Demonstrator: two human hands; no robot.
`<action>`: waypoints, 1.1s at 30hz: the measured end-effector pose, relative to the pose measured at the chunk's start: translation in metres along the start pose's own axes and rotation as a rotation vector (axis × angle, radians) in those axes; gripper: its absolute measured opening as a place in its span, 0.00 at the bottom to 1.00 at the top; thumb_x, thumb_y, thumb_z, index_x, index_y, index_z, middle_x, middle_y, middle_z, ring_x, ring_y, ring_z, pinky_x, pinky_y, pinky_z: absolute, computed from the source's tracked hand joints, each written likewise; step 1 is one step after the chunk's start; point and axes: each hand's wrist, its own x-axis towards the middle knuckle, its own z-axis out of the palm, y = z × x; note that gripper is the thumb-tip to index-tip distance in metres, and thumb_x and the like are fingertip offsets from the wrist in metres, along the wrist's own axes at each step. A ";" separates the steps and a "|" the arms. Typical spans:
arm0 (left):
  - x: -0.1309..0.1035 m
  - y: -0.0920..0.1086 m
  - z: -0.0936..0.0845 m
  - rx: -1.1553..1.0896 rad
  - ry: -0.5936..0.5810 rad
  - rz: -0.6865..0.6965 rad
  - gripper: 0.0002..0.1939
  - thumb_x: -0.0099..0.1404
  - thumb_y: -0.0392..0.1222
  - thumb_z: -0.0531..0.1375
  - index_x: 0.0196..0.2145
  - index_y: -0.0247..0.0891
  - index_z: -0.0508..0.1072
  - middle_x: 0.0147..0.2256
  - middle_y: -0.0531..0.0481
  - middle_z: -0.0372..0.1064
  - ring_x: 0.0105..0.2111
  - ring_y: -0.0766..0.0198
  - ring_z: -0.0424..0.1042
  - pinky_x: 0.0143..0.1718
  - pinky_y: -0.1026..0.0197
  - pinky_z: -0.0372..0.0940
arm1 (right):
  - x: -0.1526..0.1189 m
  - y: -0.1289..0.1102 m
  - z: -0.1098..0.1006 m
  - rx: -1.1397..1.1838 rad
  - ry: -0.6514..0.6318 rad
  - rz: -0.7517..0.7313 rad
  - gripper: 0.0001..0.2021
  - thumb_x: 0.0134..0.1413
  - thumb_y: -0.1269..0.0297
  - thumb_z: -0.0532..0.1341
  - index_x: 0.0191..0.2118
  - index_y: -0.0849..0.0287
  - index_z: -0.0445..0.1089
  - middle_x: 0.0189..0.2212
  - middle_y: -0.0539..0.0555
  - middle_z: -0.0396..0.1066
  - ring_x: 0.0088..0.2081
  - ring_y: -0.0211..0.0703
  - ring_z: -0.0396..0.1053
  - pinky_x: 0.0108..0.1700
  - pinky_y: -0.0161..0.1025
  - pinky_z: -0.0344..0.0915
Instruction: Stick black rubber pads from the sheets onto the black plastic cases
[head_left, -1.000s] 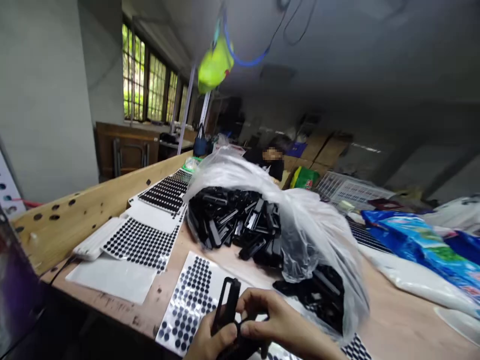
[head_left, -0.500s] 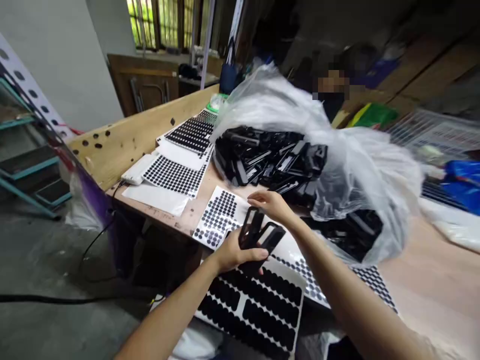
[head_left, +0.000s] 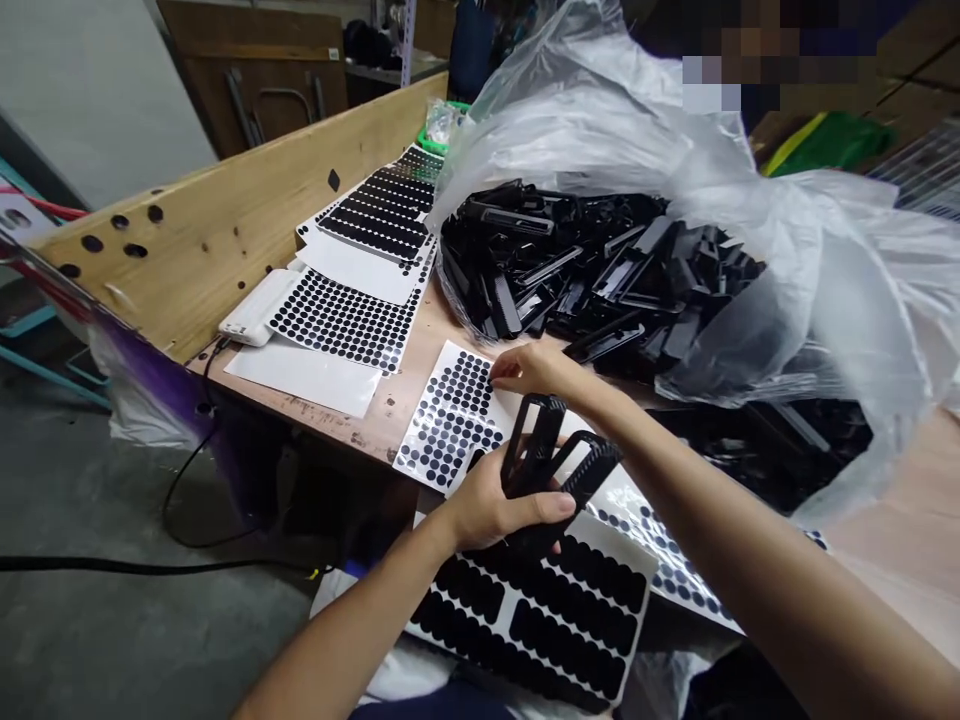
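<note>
My left hand (head_left: 510, 505) is closed around two black plastic pieces (head_left: 534, 445), which have long slots and stick up side by side from the grip. My right hand (head_left: 536, 370) is at the edge of a white sheet with black round stickers (head_left: 450, 425), fingertips pinched together; anything between them is too small to make out. Below my left hand lies another sheet, packed with rows of larger black round stickers (head_left: 574, 630). A third dotted sheet (head_left: 675, 560) is partly covered by my right forearm.
Beyond my hands a big clear plastic bag (head_left: 600, 130) lies open, full of black plastic pieces (head_left: 540, 260). More sticker sheets (head_left: 337, 310) and a white box with a cable (head_left: 255, 305) lie by the wooden side board (head_left: 247, 200). A person stands behind the bag.
The view has tilted down and come closer to the table. My left hand still grips the two black pieces; my right hand's fingers have drawn together at the dotted sheet.
</note>
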 end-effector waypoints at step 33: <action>0.015 0.000 0.006 -0.144 0.199 0.120 0.50 0.60 0.65 0.69 0.67 0.33 0.55 0.25 0.54 0.73 0.21 0.62 0.73 0.18 0.64 0.68 | -0.139 -0.056 0.005 0.840 0.157 0.372 0.23 0.32 0.42 0.79 0.25 0.58 0.77 0.24 0.51 0.74 0.27 0.39 0.71 0.32 0.38 0.72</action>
